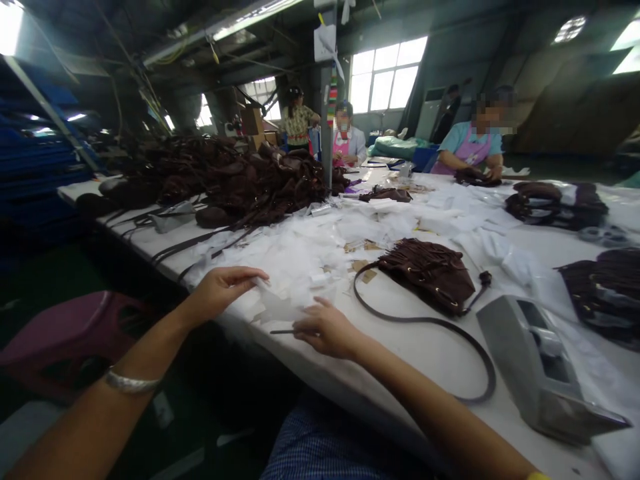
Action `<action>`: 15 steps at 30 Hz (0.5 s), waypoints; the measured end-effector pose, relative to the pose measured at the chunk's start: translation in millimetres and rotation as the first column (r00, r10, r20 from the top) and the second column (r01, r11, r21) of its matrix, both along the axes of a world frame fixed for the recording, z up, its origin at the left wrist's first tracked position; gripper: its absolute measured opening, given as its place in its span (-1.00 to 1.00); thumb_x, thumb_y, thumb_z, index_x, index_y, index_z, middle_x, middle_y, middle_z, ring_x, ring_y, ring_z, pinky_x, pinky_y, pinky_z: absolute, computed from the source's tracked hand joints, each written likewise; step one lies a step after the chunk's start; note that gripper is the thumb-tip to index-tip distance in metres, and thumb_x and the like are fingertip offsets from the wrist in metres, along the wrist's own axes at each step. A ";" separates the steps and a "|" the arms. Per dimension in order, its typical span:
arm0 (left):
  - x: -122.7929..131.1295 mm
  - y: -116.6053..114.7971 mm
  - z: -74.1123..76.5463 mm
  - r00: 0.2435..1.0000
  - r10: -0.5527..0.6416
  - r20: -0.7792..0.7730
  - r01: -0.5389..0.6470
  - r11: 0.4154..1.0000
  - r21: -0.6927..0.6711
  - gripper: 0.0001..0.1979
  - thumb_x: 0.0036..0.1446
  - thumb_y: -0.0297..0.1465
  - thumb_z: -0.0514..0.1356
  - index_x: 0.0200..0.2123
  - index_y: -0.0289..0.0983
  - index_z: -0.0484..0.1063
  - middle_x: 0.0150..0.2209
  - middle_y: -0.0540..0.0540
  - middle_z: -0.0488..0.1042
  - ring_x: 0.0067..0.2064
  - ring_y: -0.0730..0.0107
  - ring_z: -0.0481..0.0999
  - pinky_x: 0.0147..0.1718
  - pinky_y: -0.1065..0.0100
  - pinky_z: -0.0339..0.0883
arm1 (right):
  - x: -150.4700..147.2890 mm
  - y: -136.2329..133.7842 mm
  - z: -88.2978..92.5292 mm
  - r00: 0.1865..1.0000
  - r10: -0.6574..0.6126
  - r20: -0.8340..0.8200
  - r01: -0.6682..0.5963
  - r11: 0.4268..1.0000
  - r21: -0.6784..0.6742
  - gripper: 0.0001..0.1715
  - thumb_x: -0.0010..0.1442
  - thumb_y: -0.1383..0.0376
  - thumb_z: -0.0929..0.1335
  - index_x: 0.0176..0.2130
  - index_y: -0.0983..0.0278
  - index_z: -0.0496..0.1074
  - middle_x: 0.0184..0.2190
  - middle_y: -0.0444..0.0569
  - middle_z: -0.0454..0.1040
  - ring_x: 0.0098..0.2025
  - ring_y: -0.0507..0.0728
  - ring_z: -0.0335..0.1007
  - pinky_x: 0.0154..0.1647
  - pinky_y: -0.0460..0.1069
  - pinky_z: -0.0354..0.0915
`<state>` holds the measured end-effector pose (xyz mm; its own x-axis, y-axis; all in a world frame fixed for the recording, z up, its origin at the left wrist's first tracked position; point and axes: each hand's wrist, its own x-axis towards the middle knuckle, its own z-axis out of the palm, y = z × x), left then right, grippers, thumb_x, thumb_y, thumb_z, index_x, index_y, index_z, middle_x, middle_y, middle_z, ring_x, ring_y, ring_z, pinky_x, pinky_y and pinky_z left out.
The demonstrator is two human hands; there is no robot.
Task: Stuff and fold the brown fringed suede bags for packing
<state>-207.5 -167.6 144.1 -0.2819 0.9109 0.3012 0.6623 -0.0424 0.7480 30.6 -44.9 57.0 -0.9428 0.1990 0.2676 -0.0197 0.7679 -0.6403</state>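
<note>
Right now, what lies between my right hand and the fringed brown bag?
In the head view, a dark strap curves over the white tabletop between your right hand and the bag.

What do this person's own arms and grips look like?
The left arm and right arm show no sleeves. The left grip and right grip wear no gloves. A shiny silver band circles the left wrist. Something yellow peeks in by the right arm, too cut off to name.

A paned window (390,75) glowed at upper right of centre, a tube light (257,17) hung at top centre, and a reddish stool (63,330) stood on green floor (25,270) at lower left.
</note>
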 end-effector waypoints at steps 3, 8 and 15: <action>-35.9 -10.1 -5.6 0.968 0.245 -0.058 -0.241 0.969 0.057 -0.67 0.12 -0.18 0.25 -0.15 -0.25 0.63 -0.15 -0.12 0.63 -0.10 0.11 0.58 -0.06 0.26 0.40 | 2.6 -20.5 10.7 0.973 0.212 0.089 -0.141 0.857 -0.496 -0.67 0.26 0.12 0.39 -0.13 0.29 0.61 -0.26 0.03 0.62 -0.19 0.14 0.53 -0.02 0.04 0.36; -80.7 -31.1 -43.4 0.865 0.494 -0.089 -0.492 0.869 0.040 -0.70 -0.01 -0.36 0.31 -0.16 -0.29 0.60 -0.02 -0.23 0.57 0.12 -0.07 0.45 0.21 0.08 0.16 | -9.5 -52.8 9.2 0.936 0.351 0.038 -0.070 0.289 -0.955 -0.49 0.11 0.01 0.48 -0.15 0.38 0.59 -0.35 0.02 0.60 -0.34 0.06 0.53 -0.18 -0.05 0.40; 60.1 -84.0 -119.9 0.471 0.357 0.806 -0.605 0.796 0.001 -0.39 0.22 -0.01 0.13 0.26 -0.13 0.22 0.20 -0.25 0.39 0.15 0.09 0.45 0.09 0.06 0.34 | -57.5 -52.6 -17.7 0.992 0.109 0.068 0.059 0.087 -0.995 -0.53 0.08 0.04 0.51 -0.16 0.34 0.59 -0.34 0.01 0.61 -0.38 0.03 0.51 -0.27 -0.07 0.42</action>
<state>-147.4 -251.6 24.3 -0.8772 0.4776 -0.0483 -0.1422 -0.1624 0.9764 -26.9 -97.5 39.3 -0.9539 0.1790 -0.2408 0.0991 -0.5697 -0.8159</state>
